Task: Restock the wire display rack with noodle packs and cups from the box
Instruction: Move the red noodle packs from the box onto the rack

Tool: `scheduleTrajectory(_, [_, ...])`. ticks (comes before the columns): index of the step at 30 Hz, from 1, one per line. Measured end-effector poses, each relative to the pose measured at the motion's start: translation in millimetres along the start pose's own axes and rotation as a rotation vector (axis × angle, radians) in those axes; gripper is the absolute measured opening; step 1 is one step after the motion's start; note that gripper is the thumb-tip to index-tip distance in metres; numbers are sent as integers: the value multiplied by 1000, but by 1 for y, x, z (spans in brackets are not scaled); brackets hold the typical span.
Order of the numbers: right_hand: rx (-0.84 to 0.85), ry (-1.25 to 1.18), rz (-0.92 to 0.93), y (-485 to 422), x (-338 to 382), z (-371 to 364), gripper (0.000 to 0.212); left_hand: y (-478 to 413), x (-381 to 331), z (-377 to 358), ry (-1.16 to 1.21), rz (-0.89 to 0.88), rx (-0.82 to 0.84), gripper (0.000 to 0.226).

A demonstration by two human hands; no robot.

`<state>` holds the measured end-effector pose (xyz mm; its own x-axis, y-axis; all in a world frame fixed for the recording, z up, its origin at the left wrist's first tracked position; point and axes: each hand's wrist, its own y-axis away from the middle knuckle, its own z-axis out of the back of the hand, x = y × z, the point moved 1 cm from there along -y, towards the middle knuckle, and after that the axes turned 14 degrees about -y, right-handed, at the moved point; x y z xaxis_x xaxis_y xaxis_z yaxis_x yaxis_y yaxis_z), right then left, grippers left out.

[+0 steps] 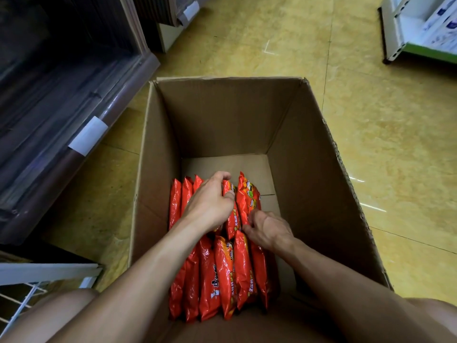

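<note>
Both my hands are down in the box (222,115). The red noodle packs (210,273) stand on edge in two rows on the near-left floor. My left hand (210,201) is curled over the far row's tops, gripping them. My right hand (269,231) pinches the near end of the rightmost far-row pack (247,199).

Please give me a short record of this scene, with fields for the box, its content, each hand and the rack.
Box: cardboard box, open, on the yellow floor
Content: red noodle packs, standing on edge in two rows; no cups visible
Left: left hand grips far-row packs from above
Right: right hand, fingers curled on a far-row pack's near end
Rack: wire rack, lower left corner, partly visible
</note>
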<state>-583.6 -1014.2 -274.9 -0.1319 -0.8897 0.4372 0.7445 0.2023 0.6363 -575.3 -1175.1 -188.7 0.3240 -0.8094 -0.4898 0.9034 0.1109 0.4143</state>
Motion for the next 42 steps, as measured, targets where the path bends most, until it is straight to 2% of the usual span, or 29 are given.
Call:
scheduleTrajectory(2, [-43,-1,49,3,3,3,20,-1,0,0,0,5,5,44])
scheduleTrajectory(6, [-118,-42,103,0,4,19,13,0,2,2,-1,18,21,44])
scheduleTrajectory(11, [-258,-392,135,6,16,55,16,-1,4,3,-15,17,24,44])
scheduleTrajectory(16, [-251,-816,244,18,27,79,25,-3,5,0,15,26,18,48])
scheduleTrajectory(21, [-291,-1089,235,26,24,86,24,-2,6,4,188,40,-48,64])
scheduleTrajectory(25, [-257,-1297,145,29,18,84,23,2,6,4,484,38,16,76])
scheduleTrajectory(27, [-255,-1366,136,31,16,86,22,5,6,5,588,43,39,75])
scheduleTrajectory(29, [-229,-1414,132,32,16,89,25,7,3,5,689,37,56,61])
scheduleTrajectory(31, [-178,-1423,136,34,19,91,39,9,1,4,778,35,35,49])
scheduleTrajectory(34, [-66,-1424,171,40,24,89,55,9,0,5,876,60,-34,51])
scheduleTrajectory(38, [-6,-1421,215,48,27,85,40,7,1,6,973,86,-53,58])
scheduleTrajectory(42, [-167,-1377,269,48,24,91,32,5,2,4,930,63,24,40])
